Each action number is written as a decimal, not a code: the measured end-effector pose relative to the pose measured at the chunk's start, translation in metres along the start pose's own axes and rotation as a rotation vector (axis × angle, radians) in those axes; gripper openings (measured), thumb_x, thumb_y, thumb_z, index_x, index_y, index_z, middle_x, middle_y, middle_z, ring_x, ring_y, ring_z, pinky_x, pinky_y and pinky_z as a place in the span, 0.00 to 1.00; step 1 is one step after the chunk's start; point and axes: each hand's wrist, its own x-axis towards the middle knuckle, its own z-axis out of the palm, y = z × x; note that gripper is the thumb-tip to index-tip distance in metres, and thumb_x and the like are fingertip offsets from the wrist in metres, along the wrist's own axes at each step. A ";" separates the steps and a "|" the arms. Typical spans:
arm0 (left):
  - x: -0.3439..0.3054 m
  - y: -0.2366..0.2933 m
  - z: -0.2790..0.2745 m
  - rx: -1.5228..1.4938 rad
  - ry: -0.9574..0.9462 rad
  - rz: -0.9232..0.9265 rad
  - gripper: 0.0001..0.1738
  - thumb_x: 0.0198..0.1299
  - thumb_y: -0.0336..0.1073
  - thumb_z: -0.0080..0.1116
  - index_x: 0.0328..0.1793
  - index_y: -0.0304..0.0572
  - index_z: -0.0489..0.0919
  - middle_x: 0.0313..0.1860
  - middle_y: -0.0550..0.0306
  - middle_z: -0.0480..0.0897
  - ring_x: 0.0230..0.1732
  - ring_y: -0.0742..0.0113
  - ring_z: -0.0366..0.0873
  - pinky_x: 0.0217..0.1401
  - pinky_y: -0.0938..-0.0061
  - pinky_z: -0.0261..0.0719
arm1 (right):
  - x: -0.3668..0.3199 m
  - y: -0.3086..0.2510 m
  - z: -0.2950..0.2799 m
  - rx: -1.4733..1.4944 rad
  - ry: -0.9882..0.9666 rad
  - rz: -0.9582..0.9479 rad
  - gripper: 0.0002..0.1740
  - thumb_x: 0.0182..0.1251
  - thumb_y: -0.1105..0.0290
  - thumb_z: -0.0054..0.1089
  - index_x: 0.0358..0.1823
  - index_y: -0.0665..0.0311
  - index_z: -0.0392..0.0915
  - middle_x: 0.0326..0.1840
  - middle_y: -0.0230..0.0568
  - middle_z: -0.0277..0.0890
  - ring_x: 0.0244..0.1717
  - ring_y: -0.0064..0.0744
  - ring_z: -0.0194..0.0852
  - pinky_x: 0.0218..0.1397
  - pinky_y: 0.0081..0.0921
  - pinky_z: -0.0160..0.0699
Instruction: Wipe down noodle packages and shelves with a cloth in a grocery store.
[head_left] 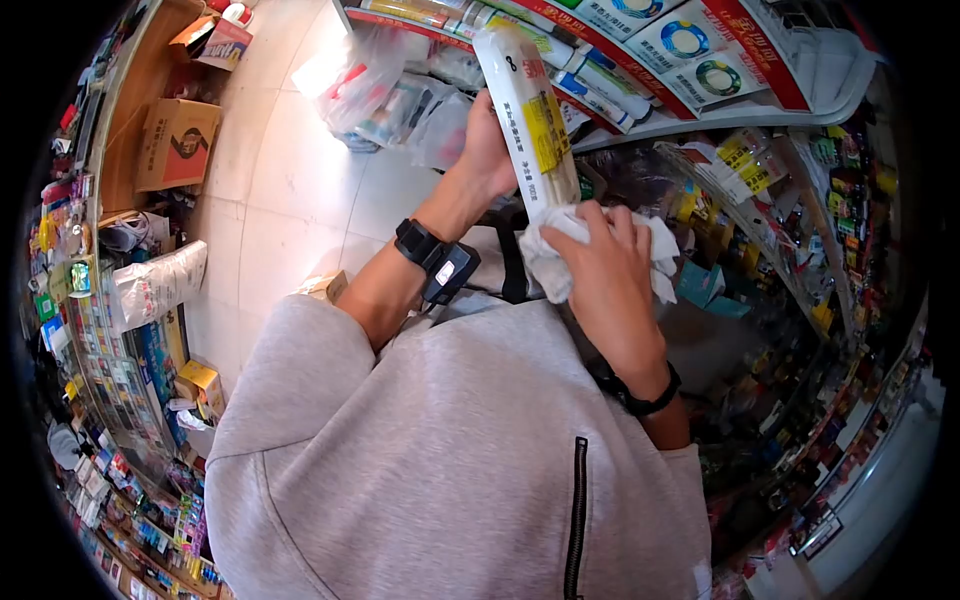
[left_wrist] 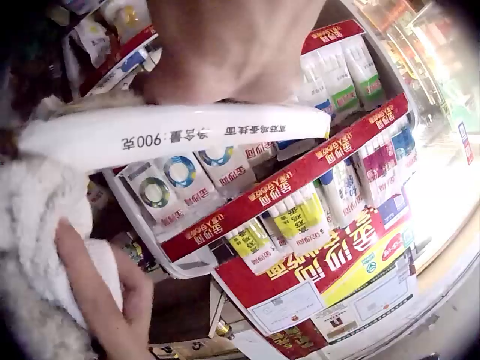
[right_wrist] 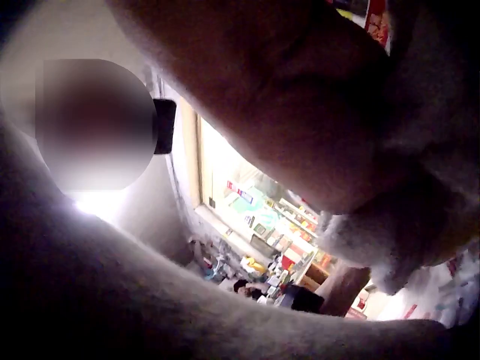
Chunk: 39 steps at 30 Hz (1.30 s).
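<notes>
White packet (left_wrist: 187,135) and soft white cloth (left_wrist: 45,199) in the hands (left_wrist: 221,56), red-edged display shelves (left_wrist: 289,180) behind.

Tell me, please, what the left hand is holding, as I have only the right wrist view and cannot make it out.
Observer: In the head view, the left hand grips a long white packet.

Operator: Thank you; could you say where the white cloth is in relation to it?

Observer: The right hand holds the white cloth at the packet's end nearest the person's body.

Operator: And is any printing legible on the packet, please?

Observer: Yes, the left wrist view shows "900克" in black on its side, upside down in that picture.
</notes>
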 end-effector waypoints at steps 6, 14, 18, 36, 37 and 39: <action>-0.009 0.018 0.005 -0.011 -0.098 -0.080 0.39 0.73 0.63 0.36 0.69 0.33 0.72 0.59 0.38 0.80 0.57 0.43 0.81 0.64 0.46 0.79 | -0.018 0.096 0.026 0.610 0.153 0.074 0.34 0.57 0.86 0.59 0.66 0.53 0.79 0.61 0.43 0.76 0.63 0.46 0.73 0.69 0.39 0.72; -0.004 -0.012 0.050 0.087 -0.267 -0.381 0.42 0.73 0.64 0.36 0.76 0.32 0.67 0.67 0.35 0.76 0.63 0.44 0.79 0.67 0.50 0.78 | 0.025 0.159 0.138 2.170 0.478 0.820 0.22 0.73 0.72 0.58 0.66 0.69 0.73 0.65 0.40 0.77 0.63 0.38 0.78 0.70 0.35 0.74; 0.009 -0.038 0.083 0.286 -0.155 -0.439 0.40 0.75 0.62 0.35 0.74 0.31 0.69 0.64 0.37 0.78 0.58 0.48 0.82 0.60 0.54 0.83 | -0.020 0.130 0.190 1.228 0.477 0.386 0.25 0.81 0.65 0.47 0.74 0.67 0.63 0.69 0.44 0.72 0.66 0.40 0.74 0.69 0.34 0.74; 0.015 -0.048 0.100 1.347 0.008 0.486 0.23 0.75 0.43 0.39 0.59 0.35 0.80 0.44 0.36 0.85 0.45 0.50 0.86 0.51 0.62 0.79 | -0.044 0.101 0.182 0.950 0.537 0.534 0.27 0.72 0.69 0.58 0.70 0.66 0.66 0.64 0.49 0.74 0.60 0.42 0.77 0.59 0.38 0.80; 0.011 -0.045 0.104 1.331 0.006 0.608 0.23 0.76 0.43 0.40 0.60 0.35 0.80 0.44 0.37 0.86 0.45 0.52 0.86 0.53 0.63 0.79 | -0.043 0.104 0.179 0.973 0.541 0.538 0.26 0.72 0.69 0.58 0.70 0.66 0.66 0.64 0.49 0.74 0.61 0.42 0.77 0.59 0.38 0.80; 0.020 -0.034 0.089 1.279 -0.076 0.615 0.22 0.77 0.41 0.40 0.64 0.34 0.77 0.49 0.41 0.86 0.51 0.57 0.85 0.57 0.65 0.78 | -0.044 0.108 0.174 1.007 0.545 0.550 0.26 0.72 0.69 0.58 0.69 0.66 0.66 0.64 0.49 0.74 0.61 0.42 0.77 0.59 0.38 0.80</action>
